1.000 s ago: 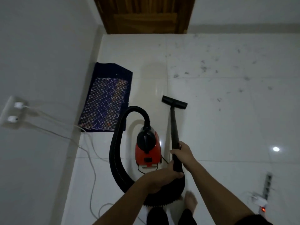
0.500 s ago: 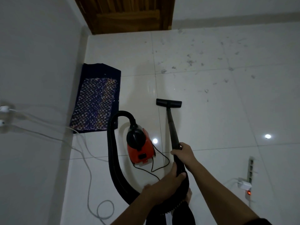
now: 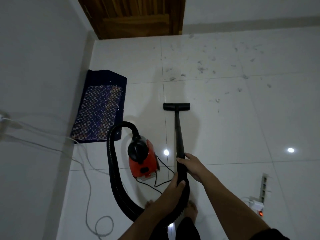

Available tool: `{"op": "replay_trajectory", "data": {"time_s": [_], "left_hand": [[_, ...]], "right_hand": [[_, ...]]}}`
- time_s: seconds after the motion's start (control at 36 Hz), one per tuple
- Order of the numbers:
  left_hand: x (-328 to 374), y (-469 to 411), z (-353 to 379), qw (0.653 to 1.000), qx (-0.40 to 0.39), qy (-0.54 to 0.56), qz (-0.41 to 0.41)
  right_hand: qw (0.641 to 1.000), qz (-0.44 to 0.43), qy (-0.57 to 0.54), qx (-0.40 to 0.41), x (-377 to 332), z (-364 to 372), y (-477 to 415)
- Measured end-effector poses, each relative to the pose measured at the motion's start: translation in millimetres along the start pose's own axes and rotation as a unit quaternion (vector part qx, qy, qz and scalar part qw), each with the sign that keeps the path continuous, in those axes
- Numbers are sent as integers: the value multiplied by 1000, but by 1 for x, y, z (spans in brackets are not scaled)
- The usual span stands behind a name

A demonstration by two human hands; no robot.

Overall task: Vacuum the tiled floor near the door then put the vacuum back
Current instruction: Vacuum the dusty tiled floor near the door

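Right hand (image 3: 194, 166) wrapped around the black vacuum wand (image 3: 179, 135), fingers (image 3: 181, 159) curled closed over the tube from the right side. Left hand (image 3: 173, 189) lower down, closed around the same tube where it meets the ribbed black hose (image 3: 111, 163), thumb across the top. Both bare forearms reaching in from the bottom edge.

Wand running straight away from the body, long axis pointing toward the wooden door (image 3: 136, 16) at the top. Flat black floor nozzle (image 3: 176, 107) at the far end, set crosswise to the wand, resting on the white tiled floor (image 3: 225, 135).

Hose looping from the hands down past two bare feet, then up the left in a tall arch into the red and black vacuum body (image 3: 142, 158), which sits on the tiles just left of the wand. Thin black cord trailing from its rear.

Scattered grey debris (image 3: 200, 69) on the tiles beyond the nozzle, toward the door and to the right. Dark blue patterned mat (image 3: 100, 108) against the left wall. White power strip (image 3: 258, 205) with a red light at lower right.
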State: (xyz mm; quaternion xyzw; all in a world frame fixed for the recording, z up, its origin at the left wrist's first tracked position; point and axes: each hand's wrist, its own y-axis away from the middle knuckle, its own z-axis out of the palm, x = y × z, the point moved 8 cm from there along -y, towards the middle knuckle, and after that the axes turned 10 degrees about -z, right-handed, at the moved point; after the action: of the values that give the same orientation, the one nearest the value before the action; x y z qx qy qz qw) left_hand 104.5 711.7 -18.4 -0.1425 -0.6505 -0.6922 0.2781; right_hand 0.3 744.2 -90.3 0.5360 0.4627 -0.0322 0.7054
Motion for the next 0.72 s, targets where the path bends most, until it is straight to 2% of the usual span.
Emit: {"op": "replay_trajectory", "data": {"time_s": [0.31, 0.56, 0.72], "left_hand": [[28, -28, 11, 996, 39, 82, 19], [76, -58, -4, 990, 115, 56, 51], [111, -81, -18, 992, 98, 74, 38]], "right_hand": [[999, -2, 30, -36, -19, -24, -33], [998, -12, 37, -51, -62, -36, -75], [998, -14, 45, -45, -98, -44, -110]]}}
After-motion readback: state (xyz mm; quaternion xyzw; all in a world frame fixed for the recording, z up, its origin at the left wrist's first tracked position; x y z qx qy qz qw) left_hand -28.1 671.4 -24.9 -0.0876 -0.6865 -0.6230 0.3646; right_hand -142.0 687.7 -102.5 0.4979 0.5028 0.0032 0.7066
